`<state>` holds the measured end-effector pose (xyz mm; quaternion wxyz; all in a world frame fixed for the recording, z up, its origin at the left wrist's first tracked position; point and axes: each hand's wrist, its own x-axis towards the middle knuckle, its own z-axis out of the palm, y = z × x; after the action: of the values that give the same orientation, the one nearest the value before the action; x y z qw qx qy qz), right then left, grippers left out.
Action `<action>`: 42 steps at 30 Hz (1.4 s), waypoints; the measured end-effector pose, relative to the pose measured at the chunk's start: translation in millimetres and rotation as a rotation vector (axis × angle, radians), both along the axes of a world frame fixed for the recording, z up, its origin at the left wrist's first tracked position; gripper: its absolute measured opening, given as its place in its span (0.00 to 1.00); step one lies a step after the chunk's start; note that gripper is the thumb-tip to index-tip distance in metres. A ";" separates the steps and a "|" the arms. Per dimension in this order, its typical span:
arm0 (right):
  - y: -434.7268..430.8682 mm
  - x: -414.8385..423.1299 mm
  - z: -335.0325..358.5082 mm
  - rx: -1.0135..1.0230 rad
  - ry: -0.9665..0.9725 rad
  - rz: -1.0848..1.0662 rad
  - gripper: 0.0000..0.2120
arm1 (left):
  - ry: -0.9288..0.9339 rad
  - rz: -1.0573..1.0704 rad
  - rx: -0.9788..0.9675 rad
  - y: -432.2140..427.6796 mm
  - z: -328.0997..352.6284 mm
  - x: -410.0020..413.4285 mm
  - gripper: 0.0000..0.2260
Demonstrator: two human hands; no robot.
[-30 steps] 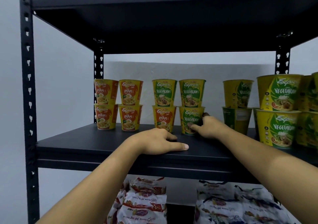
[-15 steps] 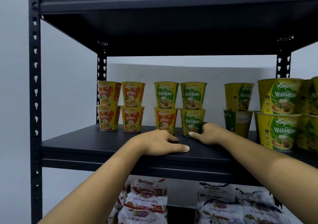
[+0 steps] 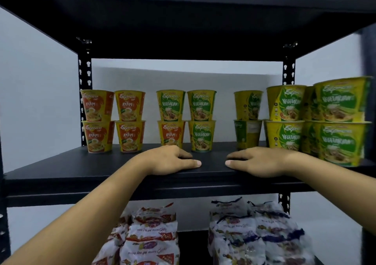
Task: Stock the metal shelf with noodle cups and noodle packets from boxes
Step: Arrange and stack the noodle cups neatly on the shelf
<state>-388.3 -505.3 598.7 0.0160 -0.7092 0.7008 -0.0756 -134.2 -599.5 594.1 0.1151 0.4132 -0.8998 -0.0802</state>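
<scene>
SHELF STOCKING: A person's two bare hands rest palm-down on the front of the middle board of a black metal shelf [image 3: 61, 173]. The thumbs point at each other across a strip of bare board. The left hand [image 3: 171, 160] lies with its fingers loosely bent and has hold of nothing. The right hand [image 3: 258, 162], at its 3 o'clock, lies the same way, also with nothing in its grasp.

At 12 o'clock from the hands, cups stand upright along the back of the board in stacks of two. Starting from the 9 o'clock end are two stacks of orange Ayam noodle cups [image 3: 130, 120]. Next is a mixed stack [image 3: 171, 120], a green Vegetarian cup on an Ayam cup. Beside it is a pair of Vegetarian noodle cups [image 3: 201, 120], whose base sits near the left hand's fingers. Beyond a gap stands a fifth stack [image 3: 247, 120], its labels turned partly away.

At 2 o'clock from the right hand, nearer the front edge, more Vegetarian stacks [image 3: 341, 122] crowd the end of the board. They blur toward the edge of the view.

On the level below, at 6 o'clock, lie two piles of noodle packets. The red-and-white packets [image 3: 150, 238] are under the left forearm and the blue-and-white packets [image 3: 256, 234] are at their 3 o'clock. A pale wall [image 3: 40, 81] shows behind the frame.
</scene>
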 end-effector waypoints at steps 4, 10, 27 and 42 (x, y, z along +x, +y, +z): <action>17.0 -14.3 -7.6 -0.007 -0.038 -0.081 0.31 | -0.022 -0.090 -0.009 -6.7 2.9 -3.1 0.28; 29.3 -33.5 -14.5 -0.025 -0.103 -0.159 0.29 | -0.099 -0.195 -0.017 -1.6 9.9 -33.4 0.28; 28.6 -102.3 -34.4 -0.182 0.047 -0.019 0.28 | -0.046 -0.228 -0.076 1.2 32.6 -151.0 0.25; 25.1 -105.8 -48.9 -0.356 0.095 0.009 0.27 | 0.790 -0.056 0.061 -6.0 57.5 -260.2 0.58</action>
<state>-494.1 -480.2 549.9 -0.1424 -0.7067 0.6732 -0.1649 -394.4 -605.5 651.6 0.4379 0.3292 -0.7943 -0.2627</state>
